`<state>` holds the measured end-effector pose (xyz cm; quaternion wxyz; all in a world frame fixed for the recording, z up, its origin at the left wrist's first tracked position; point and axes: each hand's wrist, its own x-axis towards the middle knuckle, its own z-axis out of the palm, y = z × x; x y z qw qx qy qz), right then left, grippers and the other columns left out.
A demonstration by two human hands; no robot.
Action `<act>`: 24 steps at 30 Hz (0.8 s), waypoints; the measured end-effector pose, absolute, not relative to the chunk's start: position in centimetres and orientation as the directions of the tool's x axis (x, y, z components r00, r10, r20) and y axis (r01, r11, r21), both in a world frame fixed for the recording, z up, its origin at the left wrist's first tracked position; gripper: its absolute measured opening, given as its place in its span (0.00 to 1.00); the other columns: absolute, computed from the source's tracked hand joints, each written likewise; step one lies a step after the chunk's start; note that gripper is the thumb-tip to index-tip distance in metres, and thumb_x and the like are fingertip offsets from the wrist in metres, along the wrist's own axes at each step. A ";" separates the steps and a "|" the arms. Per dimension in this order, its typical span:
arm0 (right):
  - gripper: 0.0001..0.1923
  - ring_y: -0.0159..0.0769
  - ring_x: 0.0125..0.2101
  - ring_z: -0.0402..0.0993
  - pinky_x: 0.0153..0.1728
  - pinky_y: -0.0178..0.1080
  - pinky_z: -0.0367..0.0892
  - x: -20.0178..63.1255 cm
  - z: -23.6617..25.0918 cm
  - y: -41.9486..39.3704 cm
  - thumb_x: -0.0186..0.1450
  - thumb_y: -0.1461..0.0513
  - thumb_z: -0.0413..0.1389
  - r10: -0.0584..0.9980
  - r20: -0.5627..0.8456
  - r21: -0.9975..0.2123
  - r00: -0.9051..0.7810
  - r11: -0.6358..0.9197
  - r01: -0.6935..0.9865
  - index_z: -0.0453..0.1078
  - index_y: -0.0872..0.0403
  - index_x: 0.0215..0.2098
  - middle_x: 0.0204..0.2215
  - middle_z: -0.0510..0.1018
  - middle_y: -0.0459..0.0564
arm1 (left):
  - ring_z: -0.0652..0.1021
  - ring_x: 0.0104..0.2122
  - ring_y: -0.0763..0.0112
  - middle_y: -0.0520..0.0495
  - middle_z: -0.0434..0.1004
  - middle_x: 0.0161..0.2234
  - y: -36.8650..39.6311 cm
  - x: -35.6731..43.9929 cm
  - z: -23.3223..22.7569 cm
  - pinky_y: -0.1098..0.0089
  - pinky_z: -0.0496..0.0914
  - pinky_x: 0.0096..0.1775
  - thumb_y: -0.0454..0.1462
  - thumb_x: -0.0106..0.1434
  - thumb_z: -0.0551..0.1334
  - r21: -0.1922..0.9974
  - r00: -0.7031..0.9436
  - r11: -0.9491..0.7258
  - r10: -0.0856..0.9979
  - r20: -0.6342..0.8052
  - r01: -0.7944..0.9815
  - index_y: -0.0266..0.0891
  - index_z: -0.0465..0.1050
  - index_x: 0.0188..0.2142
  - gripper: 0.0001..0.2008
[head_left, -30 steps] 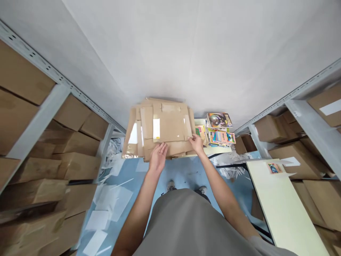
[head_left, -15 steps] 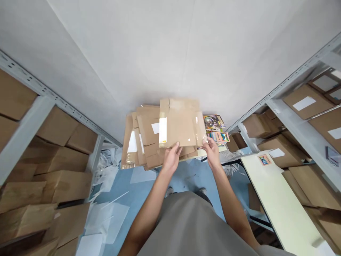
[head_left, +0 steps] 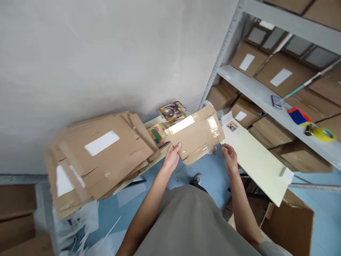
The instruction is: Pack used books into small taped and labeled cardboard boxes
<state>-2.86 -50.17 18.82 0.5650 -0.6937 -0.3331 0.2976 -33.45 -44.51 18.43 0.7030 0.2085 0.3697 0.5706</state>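
A grey metal shelving unit (head_left: 269, 96) was seen along the right side, loaded with closed brown boxes (head_left: 277, 76). On the front edge of its middle shelf a yellow tape roll (head_left: 324, 134), a small black item (head_left: 308, 129) and a red-and-blue object (head_left: 298, 115) were set near one another.

A thick pile of flattened cardboard (head_left: 101, 156), with white labels showing, was spread over the left end of a pale table (head_left: 257, 161) and overhung its near edge. The right end of the table was left mostly bare; a small picture card (head_left: 232, 126) lay near its far corner. A stack of colourful books (head_left: 172, 111) was placed at the table's far edge, against the wall, just behind the pile.

One flattened cardboard piece (head_left: 195, 138), bearing a white strip and clear tape, was held tilted in the air above the middle of the table. Its lower left corner was gripped by the left hand (head_left: 172, 158), thumb on top. The right hand (head_left: 229, 158) was kept loosely open with curled fingers just below the piece's right edge; contact with it could not be made out.
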 end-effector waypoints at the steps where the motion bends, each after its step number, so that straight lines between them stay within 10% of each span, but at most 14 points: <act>1: 0.33 0.51 0.50 0.85 0.49 0.53 0.81 -0.2 19.1 -50.3 0.58 0.40 0.70 0.778 -0.012 -0.975 0.628 -0.147 0.164 0.81 0.51 0.53 0.57 0.88 0.64 | 0.84 0.67 0.44 0.37 0.91 0.56 -44.0 -31.8 18.5 0.44 0.75 0.72 0.52 0.52 0.87 0.733 0.111 0.283 0.955 -0.276 -0.618 0.42 0.85 0.47 0.30; 7: 0.33 0.50 0.47 0.85 0.49 0.53 0.81 13.9 20.8 -51.1 0.61 0.43 0.67 0.696 0.109 -0.918 0.710 -0.204 0.341 0.82 0.53 0.57 0.62 0.86 0.68 | 0.84 0.66 0.42 0.37 0.92 0.54 -40.8 -21.2 19.4 0.44 0.75 0.71 0.53 0.53 0.85 0.824 0.355 0.395 0.899 -0.256 -0.407 0.42 0.86 0.48 0.29; 13: 0.28 0.46 0.41 0.84 0.45 0.49 0.79 24.1 19.1 -53.2 0.62 0.44 0.67 0.761 0.017 -0.949 0.648 -0.192 0.250 0.83 0.52 0.53 0.45 0.91 0.58 | 0.84 0.64 0.40 0.36 0.92 0.54 -38.3 -10.8 18.3 0.45 0.75 0.70 0.52 0.53 0.86 0.854 0.526 0.468 0.797 -0.297 -0.227 0.41 0.87 0.50 0.30; 24: 0.24 0.45 0.37 0.82 0.42 0.49 0.81 31.2 12.3 -59.7 0.65 0.39 0.67 0.644 -0.138 -0.950 0.752 -0.302 0.084 0.74 0.48 0.43 0.37 0.85 0.52 | 0.81 0.67 0.45 0.39 0.87 0.62 -34.1 3.5 12.1 0.47 0.72 0.71 0.62 0.61 0.75 0.964 0.589 0.225 0.764 -0.263 0.139 0.47 0.79 0.56 0.33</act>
